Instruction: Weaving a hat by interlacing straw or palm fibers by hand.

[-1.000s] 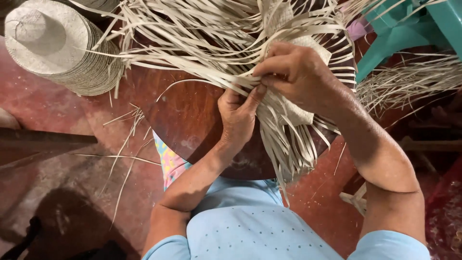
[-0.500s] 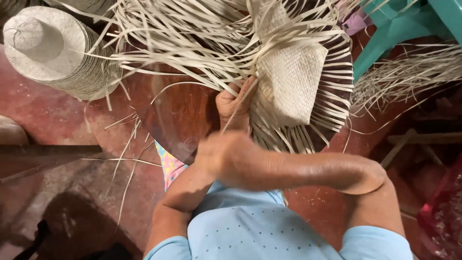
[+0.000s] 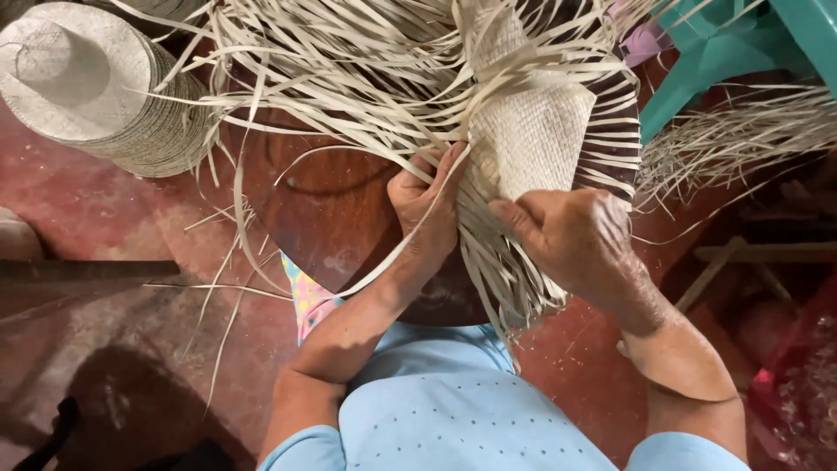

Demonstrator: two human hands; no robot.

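Half-woven pale straw mat (image 3: 532, 139), on round dark wooden counter (image 3: 323, 218), near edge. Left hand (image 3: 427, 205) pinched on loose straw strips (image 3: 366, 96); right hand (image 3: 571, 240) closed on hanging strands. Risk: strips snapped or weave loosened if overpulled.

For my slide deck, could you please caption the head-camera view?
Left hand and right hand grip pale straw strips beside a woven panel over a round wooden table.
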